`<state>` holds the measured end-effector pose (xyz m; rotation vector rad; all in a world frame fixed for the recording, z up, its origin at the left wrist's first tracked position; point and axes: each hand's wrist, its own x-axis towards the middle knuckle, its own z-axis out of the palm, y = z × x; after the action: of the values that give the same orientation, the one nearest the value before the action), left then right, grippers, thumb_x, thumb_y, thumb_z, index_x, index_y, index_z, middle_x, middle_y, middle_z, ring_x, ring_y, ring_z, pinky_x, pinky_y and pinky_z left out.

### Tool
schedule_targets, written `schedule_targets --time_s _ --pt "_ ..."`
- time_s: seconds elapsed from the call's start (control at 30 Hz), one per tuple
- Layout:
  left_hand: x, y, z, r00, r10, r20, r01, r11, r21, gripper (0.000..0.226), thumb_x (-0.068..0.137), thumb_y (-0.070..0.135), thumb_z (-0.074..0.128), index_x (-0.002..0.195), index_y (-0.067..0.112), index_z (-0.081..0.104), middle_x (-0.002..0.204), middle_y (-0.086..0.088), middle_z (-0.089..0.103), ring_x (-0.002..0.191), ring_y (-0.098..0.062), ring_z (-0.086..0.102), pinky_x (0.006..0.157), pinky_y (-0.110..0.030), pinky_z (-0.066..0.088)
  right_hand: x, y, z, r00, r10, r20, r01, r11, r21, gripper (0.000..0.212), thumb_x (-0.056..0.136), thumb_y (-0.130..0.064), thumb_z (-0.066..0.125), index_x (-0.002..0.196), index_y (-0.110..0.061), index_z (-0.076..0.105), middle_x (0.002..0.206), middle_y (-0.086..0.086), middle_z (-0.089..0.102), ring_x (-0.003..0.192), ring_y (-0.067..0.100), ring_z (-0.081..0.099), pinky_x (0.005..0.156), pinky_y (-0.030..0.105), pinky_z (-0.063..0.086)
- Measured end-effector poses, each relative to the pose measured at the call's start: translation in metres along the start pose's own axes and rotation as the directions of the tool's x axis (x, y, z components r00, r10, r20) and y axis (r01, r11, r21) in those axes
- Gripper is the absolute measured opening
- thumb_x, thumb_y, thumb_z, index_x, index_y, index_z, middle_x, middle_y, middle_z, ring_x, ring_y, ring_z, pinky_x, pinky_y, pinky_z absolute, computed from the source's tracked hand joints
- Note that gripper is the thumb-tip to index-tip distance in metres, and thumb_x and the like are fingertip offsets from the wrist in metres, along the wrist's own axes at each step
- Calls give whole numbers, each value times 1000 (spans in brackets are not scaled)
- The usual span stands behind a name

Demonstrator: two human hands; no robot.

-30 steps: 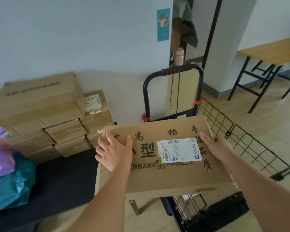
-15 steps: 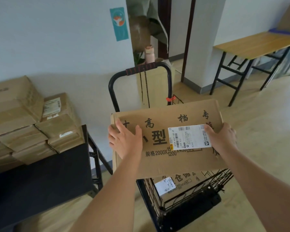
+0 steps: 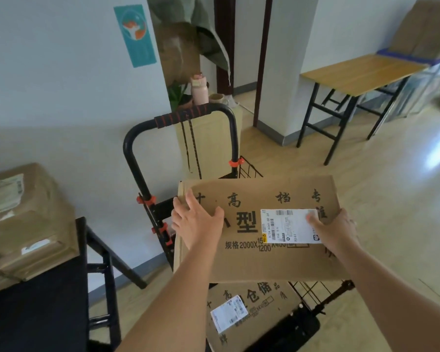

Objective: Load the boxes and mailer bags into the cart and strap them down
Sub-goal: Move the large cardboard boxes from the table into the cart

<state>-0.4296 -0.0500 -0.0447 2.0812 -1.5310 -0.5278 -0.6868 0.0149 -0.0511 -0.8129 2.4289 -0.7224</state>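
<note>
A flat cardboard box [image 3: 277,260] with black print and a white label is level above the black wire cart [image 3: 315,293]. My left hand [image 3: 196,224] lies on the box's top left corner with fingers spread and straight. My right hand [image 3: 338,232] grips the right edge, thumb on the label, fingers hidden past the edge. A second labelled box [image 3: 241,308] lies inside the cart below. The cart handle [image 3: 188,115] stands behind, with dark strap cords [image 3: 191,148] hanging from it.
A stack of taped cardboard boxes [image 3: 28,224] sits on a black table [image 3: 36,308] at the left. A wooden table [image 3: 361,72] with black legs stands at the back right. A pink bottle [image 3: 198,91] is behind the handle. Wall close behind the cart.
The box has travelled right from the black table to above the cart. The mailer bags at the far left have left the view. My right thumb now lies on the label.
</note>
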Motion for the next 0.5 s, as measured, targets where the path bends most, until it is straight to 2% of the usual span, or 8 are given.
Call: schedule_targets --time_s 0.13,0.27,0.33,0.4,0.43,0.5 --pt "27 -7 20 993 -35 112 40 998 -44 90 81 39 67 150 27 11 157 -11 10 141 -34 16 115 -54 22 26 -6 17 1000 3 20 -3 1000 -29 85 82 -51 69 144 -9 29 131 17 44 122 37 46 95 51 44" --pt "48 -21 41 980 -125 155 146 980 -135 96 75 31 74 149 33 12 154 -8 16 139 -32 22 112 -55 29 46 -6 39 999 -31 39 34 996 -80 80 81 -46 72 141 -10 33 122 11 50 114 31 49 92 46 47" --pt "54 -31 51 972 -177 156 204 963 -176 99 73 29 75 148 36 12 151 -7 20 135 -32 30 106 -54 38 55 -6 50 997 -39 63 43 996 -79 78 81 -42 73 140 -11 34 121 9 51 104 27 51 80 37 48" --pt "58 -41 59 964 -218 150 247 946 -210 100 71 28 77 146 41 13 146 -5 25 126 -31 41 97 -52 48 65 -7 61 995 -33 94 39 997 -64 75 82 -37 75 139 -10 34 119 7 52 84 16 50 59 24 39" --pt "60 -45 63 961 -235 145 263 939 -222 100 70 27 77 145 42 14 144 -4 27 122 -30 45 91 -51 52 71 -7 68 993 -32 110 40 997 -68 73 82 -34 76 138 -10 35 113 4 52 74 9 46 52 21 33" --pt "65 -54 69 953 -278 122 300 922 -246 101 67 25 78 144 43 16 143 -2 27 118 -29 47 86 -48 55 83 -11 81 989 -50 142 64 993 -95 69 81 -32 76 133 -11 37 99 -1 50 66 3 40 47 22 30"
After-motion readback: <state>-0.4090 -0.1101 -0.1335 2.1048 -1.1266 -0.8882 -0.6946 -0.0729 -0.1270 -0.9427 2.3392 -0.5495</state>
